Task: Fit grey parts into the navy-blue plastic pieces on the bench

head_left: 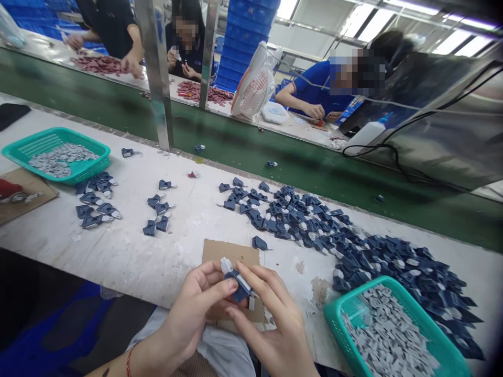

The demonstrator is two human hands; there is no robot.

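Observation:
Between my two hands, over a piece of cardboard [214, 251], is a small dark-blue plastic part [240, 294] with light-grey pieces on it. My left hand [196, 298] pinches its left side with thumb and fingers, and a grey tip sticks up there. Fingers of my right hand [271, 303] press on its right side, with the thumb below. Part of its underside is hidden by the fingers. Just beyond the cardboard lies a similar blue part [259, 242].
At right, a heap of blue parts [377, 256] lies behind a green basket [334, 319] of small grey pieces. Another green basket [104, 152] stands at left near more blue parts [92, 220]. Across the green conveyor belt [236, 141], several people work; a metal post [155, 78] rises between.

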